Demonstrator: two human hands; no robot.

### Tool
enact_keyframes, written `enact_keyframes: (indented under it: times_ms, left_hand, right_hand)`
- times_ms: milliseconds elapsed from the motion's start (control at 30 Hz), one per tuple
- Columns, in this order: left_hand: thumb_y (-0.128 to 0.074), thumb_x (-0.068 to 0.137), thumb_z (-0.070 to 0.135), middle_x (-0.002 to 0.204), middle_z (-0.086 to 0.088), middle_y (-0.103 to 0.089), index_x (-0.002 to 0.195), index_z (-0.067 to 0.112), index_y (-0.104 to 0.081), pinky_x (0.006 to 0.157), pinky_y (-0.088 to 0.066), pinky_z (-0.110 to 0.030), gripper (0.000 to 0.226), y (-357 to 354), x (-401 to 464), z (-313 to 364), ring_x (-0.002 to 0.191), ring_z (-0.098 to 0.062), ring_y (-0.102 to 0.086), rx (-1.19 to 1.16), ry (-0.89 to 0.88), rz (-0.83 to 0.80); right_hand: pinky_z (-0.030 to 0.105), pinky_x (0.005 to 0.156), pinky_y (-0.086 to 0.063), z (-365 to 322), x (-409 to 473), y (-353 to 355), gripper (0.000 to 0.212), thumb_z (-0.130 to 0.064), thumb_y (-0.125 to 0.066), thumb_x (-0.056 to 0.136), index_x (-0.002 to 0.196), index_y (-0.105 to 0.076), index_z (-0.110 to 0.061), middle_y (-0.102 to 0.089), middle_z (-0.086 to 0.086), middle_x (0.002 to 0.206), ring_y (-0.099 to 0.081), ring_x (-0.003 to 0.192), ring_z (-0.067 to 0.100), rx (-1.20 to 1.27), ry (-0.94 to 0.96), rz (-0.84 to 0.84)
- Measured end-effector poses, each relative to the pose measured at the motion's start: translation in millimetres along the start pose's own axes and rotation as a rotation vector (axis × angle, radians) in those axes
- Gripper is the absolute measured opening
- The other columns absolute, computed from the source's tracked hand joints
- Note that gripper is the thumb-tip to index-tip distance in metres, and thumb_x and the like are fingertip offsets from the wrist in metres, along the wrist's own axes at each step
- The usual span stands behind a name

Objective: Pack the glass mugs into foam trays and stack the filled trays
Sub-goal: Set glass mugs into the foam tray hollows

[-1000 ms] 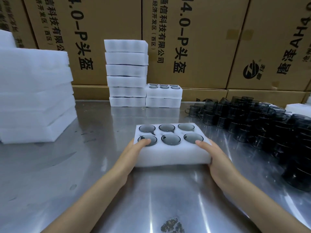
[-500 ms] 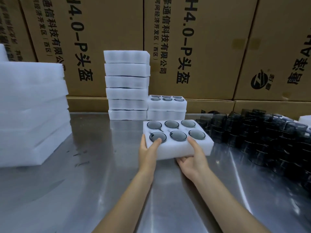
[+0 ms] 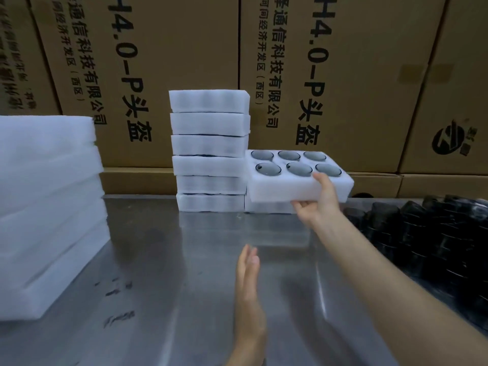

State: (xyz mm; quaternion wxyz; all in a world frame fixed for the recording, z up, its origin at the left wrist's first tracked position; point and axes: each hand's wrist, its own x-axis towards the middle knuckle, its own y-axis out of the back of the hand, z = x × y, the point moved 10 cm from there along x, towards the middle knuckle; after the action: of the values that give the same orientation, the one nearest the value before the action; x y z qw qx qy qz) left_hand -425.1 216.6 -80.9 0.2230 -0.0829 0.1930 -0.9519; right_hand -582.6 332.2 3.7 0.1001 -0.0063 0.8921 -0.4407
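Observation:
A white foam tray (image 3: 285, 188) filled with several dark glass mugs sits atop the short stack of trays (image 3: 266, 207) at the back of the table. My right hand (image 3: 320, 202) grips its near right edge, thumb on top and fingers underneath. To its left stands a taller stack of filled trays (image 3: 210, 151). My left hand (image 3: 248, 283) hovers flat and empty over the steel table, fingers extended, well short of the tray. A heap of loose dark glass mugs (image 3: 427, 244) lies on the right.
A pile of blank foam sheets (image 3: 47, 207) fills the table's left side. Brown cardboard boxes (image 3: 330, 75) form a wall behind the stacks. The steel table (image 3: 171, 286) stretches between the foam pile and the mugs.
The filled tray has moved away from me, up onto the short stack at the back. My left hand has let go of it and drawn back; my right hand still holds it.

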Motion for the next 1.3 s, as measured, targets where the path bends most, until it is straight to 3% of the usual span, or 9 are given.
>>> enact_keyframes:
  times_ms: [233, 367, 500, 600, 800, 900, 1000, 1167, 1300]
  left_hand:
    - [-0.026, 0.099, -0.003, 0.141, -0.013, -0.046, 0.140, 0.005, -0.034, 0.111, -0.017, -0.038, 0.042, -4.1, 39.7, -8.8, 0.133, -0.023, -0.040, 0.197, -0.096, -0.152]
    - [-0.026, 0.095, -0.013, 0.133, -0.022, -0.047, 0.136, -0.007, -0.034, 0.071, -0.040, -0.005, 0.043, -5.9, 48.2, -17.2, 0.062, 0.015, -0.060, 0.062, -0.044, -0.053]
    - [-0.027, 0.093, -0.021, 0.129, -0.038, -0.043, 0.134, -0.016, -0.031, 0.053, -0.042, -0.007, 0.041, -15.3, 42.9, -8.7, 0.042, 0.009, -0.055, -0.085, -0.025, -0.048]
    - [-0.050, 0.071, 0.006, 0.120, -0.024, -0.049, 0.133, -0.011, -0.033, 0.057, -0.043, -0.006, 0.066, -14.7, 43.8, -15.6, 0.049, 0.014, -0.056, -0.153, 0.029, 0.022]
    - [-0.049, 0.089, -0.013, 0.113, -0.016, -0.051, 0.132, -0.006, -0.035, 0.069, -0.042, -0.006, 0.046, -16.0, 42.9, -14.6, 0.057, 0.019, -0.056, -0.091, 0.056, 0.039]
    - [-0.029, 0.091, -0.019, 0.108, -0.012, -0.053, 0.132, -0.006, -0.037, 0.072, -0.041, -0.007, 0.044, -16.9, 41.0, -11.2, 0.058, 0.019, -0.056, -0.042, 0.057, 0.043]
    - [-0.030, 0.090, -0.018, 0.108, -0.013, -0.053, 0.131, -0.005, -0.038, 0.070, -0.042, -0.007, 0.043, -15.9, 39.6, -9.9, 0.059, 0.019, -0.056, -0.035, 0.064, 0.050]
    - [-0.032, 0.090, -0.016, 0.106, -0.007, -0.058, 0.127, 0.001, -0.039, 0.076, -0.039, -0.006, 0.042, -17.1, 37.5, -10.2, 0.064, 0.022, -0.055, 0.002, 0.022, -0.005]
    - [-0.033, 0.090, -0.018, 0.082, 0.021, -0.064, 0.123, 0.003, -0.041, 0.075, -0.040, -0.006, 0.040, -19.7, 37.8, -10.2, 0.063, 0.021, -0.055, 0.047, 0.005, -0.023]
  right_hand:
    - [0.037, 0.068, -0.058, -20.4, 84.8, -31.9, 0.057, -0.018, -0.075, 0.073, 0.125, -0.052, -0.015, -0.067, 0.008, 0.109, -0.067, 0.091, 0.025, -0.002, 0.078, 0.055]
    - [0.036, 0.059, -0.057, -15.7, 119.9, -34.5, 0.060, -0.018, -0.075, 0.073, 0.127, -0.049, -0.016, -0.065, 0.009, 0.113, -0.066, 0.093, 0.026, -0.028, 0.072, 0.057]
    - [0.039, 0.049, -0.053, -4.9, 137.6, -34.3, 0.061, -0.018, -0.077, 0.073, 0.121, -0.041, -0.017, -0.058, 0.011, 0.106, -0.063, 0.086, 0.027, -0.004, 0.049, 0.123]
    - [0.041, 0.051, -0.053, 0.8, 149.8, -39.7, 0.064, -0.020, -0.077, 0.075, 0.124, -0.037, -0.018, -0.056, 0.013, 0.110, -0.062, 0.090, 0.028, 0.002, 0.034, 0.131]
    - [0.037, 0.078, -0.050, -2.8, 158.1, -41.5, 0.063, -0.038, -0.067, 0.084, 0.134, -0.034, -0.018, -0.056, 0.008, 0.123, -0.063, 0.103, 0.025, -0.357, 0.019, 0.077]
    - [0.033, 0.067, -0.049, -11.5, 156.4, -32.5, 0.051, -0.060, -0.053, 0.086, 0.115, -0.044, -0.019, -0.067, 0.006, 0.103, -0.068, 0.082, 0.021, -0.731, 0.006, 0.088]
    - [0.035, 0.073, -0.049, -22.2, 157.5, -21.3, 0.070, -0.077, -0.039, 0.081, 0.096, -0.054, -0.010, -0.071, 0.007, 0.084, -0.067, 0.080, 0.021, -1.065, 0.031, 0.138]
    - [0.039, 0.083, -0.048, -31.3, 155.0, -8.7, 0.066, -0.076, -0.041, 0.081, 0.084, -0.054, -0.011, -0.067, 0.005, 0.079, -0.067, 0.074, 0.022, -1.176, 0.054, 0.185]
    - [0.035, 0.064, -0.041, -17.8, 152.9, -6.1, 0.066, -0.073, -0.037, 0.083, 0.083, -0.058, -0.010, -0.067, 0.006, 0.079, -0.067, 0.071, 0.023, -1.144, 0.005, 0.147]
